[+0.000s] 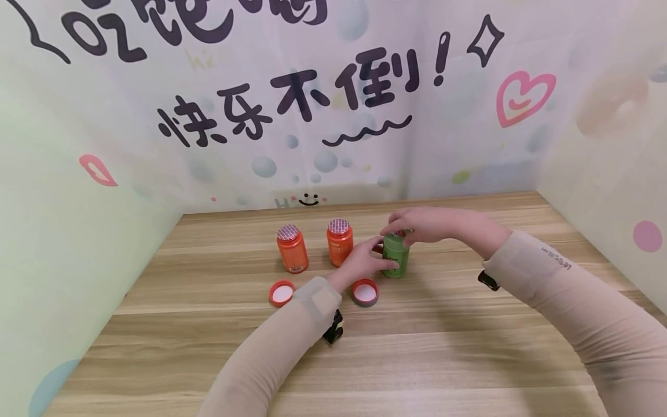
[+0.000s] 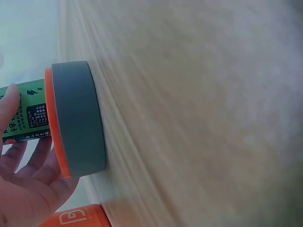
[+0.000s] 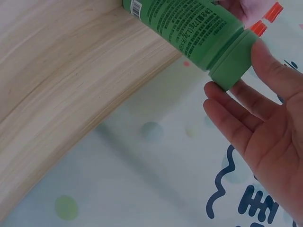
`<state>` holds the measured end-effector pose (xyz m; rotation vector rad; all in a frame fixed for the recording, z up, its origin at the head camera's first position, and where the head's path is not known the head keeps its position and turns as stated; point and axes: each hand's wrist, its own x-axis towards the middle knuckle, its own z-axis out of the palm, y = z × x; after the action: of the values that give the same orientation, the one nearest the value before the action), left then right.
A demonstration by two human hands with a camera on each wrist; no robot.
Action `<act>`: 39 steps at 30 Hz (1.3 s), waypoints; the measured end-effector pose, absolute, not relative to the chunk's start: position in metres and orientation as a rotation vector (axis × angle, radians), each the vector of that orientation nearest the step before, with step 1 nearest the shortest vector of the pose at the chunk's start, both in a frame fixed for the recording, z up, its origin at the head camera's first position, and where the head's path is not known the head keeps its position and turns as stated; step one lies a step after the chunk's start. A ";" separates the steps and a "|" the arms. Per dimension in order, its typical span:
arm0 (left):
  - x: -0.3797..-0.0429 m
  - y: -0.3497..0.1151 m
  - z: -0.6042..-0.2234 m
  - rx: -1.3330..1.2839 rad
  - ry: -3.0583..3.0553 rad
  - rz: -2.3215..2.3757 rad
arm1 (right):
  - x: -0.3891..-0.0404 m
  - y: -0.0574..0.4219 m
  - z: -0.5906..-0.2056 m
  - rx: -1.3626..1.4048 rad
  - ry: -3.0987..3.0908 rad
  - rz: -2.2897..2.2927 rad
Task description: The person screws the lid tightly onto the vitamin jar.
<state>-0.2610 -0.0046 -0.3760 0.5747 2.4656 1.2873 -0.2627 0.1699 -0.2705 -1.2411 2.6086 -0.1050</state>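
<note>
A green bottle (image 1: 395, 263) stands upright on the table, its printed label visible in the right wrist view. My left hand (image 1: 361, 265) holds the bottle's body from the left, thumb across the front. From above, my right hand (image 1: 429, 225) grips the green cap (image 3: 234, 59), thumb on one side and fingers on the other. The cap sits on the bottle's neck. Close beside my left wrist lies a red-and-grey lid (image 1: 365, 296), which looms large in the left wrist view.
Two orange bottles (image 1: 293, 255) with patterned seals on top stand left of the green one; the nearer of them to my left hand (image 1: 340, 248) is partly covered. Another red lid (image 1: 282, 293) lies in front of them. A printed cloth backdrop (image 1: 234, 174) rises behind the wooden table (image 1: 417, 370).
</note>
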 end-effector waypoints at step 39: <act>-0.260 -0.003 -0.375 0.530 2.451 1.295 | -0.258 0.143 -0.291 -0.465 3.036 0.031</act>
<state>-0.2595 -0.0035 -0.3747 0.5299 2.4507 1.2950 -0.2584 0.1426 -0.2912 -0.4654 3.0355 0.0306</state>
